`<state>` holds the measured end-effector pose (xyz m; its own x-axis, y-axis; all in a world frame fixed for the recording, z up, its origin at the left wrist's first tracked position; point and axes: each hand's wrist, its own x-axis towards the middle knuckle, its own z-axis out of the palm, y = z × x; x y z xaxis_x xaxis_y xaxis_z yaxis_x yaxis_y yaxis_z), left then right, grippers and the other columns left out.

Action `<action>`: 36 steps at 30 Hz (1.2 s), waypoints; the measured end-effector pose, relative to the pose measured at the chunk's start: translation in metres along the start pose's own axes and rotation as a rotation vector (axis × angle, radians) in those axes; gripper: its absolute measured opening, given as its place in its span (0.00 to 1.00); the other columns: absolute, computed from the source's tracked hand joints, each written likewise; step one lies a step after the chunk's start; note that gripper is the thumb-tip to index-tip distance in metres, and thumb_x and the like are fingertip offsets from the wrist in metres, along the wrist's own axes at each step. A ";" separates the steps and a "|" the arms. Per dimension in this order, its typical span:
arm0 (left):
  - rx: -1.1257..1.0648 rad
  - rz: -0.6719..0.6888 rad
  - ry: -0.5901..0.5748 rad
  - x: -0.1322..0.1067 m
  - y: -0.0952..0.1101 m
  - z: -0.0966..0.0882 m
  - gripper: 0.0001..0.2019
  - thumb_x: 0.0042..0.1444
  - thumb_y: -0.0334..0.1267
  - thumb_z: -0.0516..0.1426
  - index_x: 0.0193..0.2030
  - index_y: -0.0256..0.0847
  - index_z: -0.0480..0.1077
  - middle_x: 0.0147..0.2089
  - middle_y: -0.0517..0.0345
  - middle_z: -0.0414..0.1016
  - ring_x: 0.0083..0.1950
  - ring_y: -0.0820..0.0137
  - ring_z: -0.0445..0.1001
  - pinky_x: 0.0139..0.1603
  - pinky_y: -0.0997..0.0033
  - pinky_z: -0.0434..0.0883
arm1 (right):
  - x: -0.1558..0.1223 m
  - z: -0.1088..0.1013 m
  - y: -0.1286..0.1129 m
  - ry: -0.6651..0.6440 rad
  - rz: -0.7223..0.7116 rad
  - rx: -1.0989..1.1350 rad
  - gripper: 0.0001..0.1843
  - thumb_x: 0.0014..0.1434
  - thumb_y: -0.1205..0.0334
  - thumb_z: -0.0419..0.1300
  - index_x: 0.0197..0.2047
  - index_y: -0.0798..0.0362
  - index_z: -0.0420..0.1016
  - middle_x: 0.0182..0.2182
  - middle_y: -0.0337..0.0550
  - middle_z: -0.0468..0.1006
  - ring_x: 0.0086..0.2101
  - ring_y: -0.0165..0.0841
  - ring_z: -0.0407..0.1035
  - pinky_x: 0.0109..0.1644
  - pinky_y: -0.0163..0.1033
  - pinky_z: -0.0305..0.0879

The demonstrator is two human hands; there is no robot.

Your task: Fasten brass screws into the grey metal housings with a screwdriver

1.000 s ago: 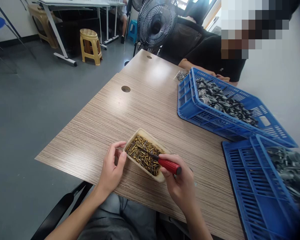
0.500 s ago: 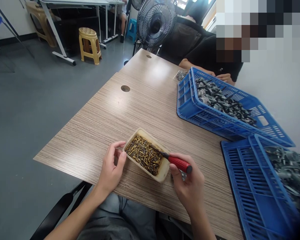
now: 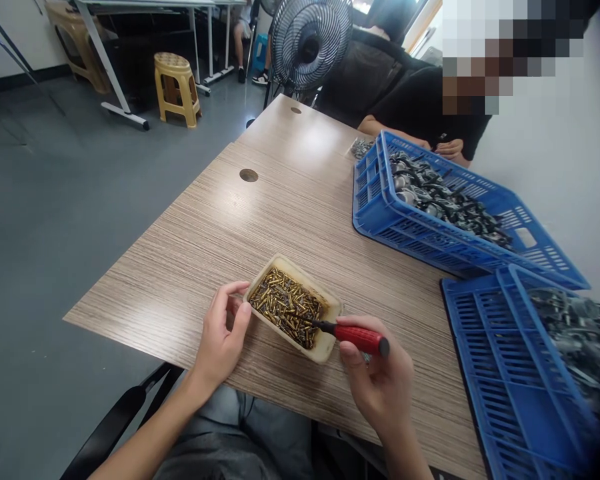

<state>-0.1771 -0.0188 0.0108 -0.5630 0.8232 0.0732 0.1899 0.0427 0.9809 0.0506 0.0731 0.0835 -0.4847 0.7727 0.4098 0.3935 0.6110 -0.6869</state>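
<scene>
A small cream plastic container (image 3: 324,347) sits on the table in front of me, holding a heap of small brass-coloured screws (image 3: 277,303). Its left end is gripped by my left hand (image 3: 224,343), thumb at the near side and fingers curled round the far side. My right hand (image 3: 384,383) is closed round the red handle of a screwdriver (image 3: 359,338). The dark shaft slants left and down into the container, its tip among the screws. Something small and shiny is partly hidden behind my right hand.
A blue crate (image 3: 410,223) full of metal parts stands at the far right of the wooden table (image 3: 180,267). A second blue crate (image 3: 500,373) with similar parts is nearer. Across the table sits a person in black (image 3: 410,100). A fan (image 3: 310,47) stands behind.
The screwdriver's tip has shifted left and slightly down among the screws, and its handle has moved a little right and down with my right hand. My left hand stays on the container.
</scene>
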 end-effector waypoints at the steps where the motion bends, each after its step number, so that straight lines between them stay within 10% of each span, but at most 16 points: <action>1: -0.002 0.000 0.001 0.000 0.000 0.000 0.16 0.73 0.47 0.54 0.63 0.46 0.69 0.48 0.54 0.75 0.44 0.66 0.73 0.48 0.64 0.70 | 0.000 0.002 0.000 -0.023 -0.009 -0.001 0.08 0.70 0.61 0.63 0.52 0.48 0.79 0.40 0.44 0.81 0.39 0.38 0.77 0.40 0.41 0.72; 36: -0.005 -0.001 0.003 0.001 -0.003 0.000 0.17 0.72 0.48 0.55 0.63 0.47 0.69 0.50 0.54 0.75 0.45 0.65 0.73 0.49 0.63 0.70 | -0.011 0.012 0.004 0.043 0.037 0.059 0.10 0.70 0.61 0.63 0.54 0.47 0.78 0.43 0.44 0.81 0.42 0.39 0.77 0.44 0.41 0.71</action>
<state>-0.1776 -0.0183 0.0081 -0.5653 0.8217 0.0723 0.1850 0.0408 0.9819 0.0481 0.0651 0.0697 -0.4365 0.8020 0.4078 0.3631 0.5718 -0.7357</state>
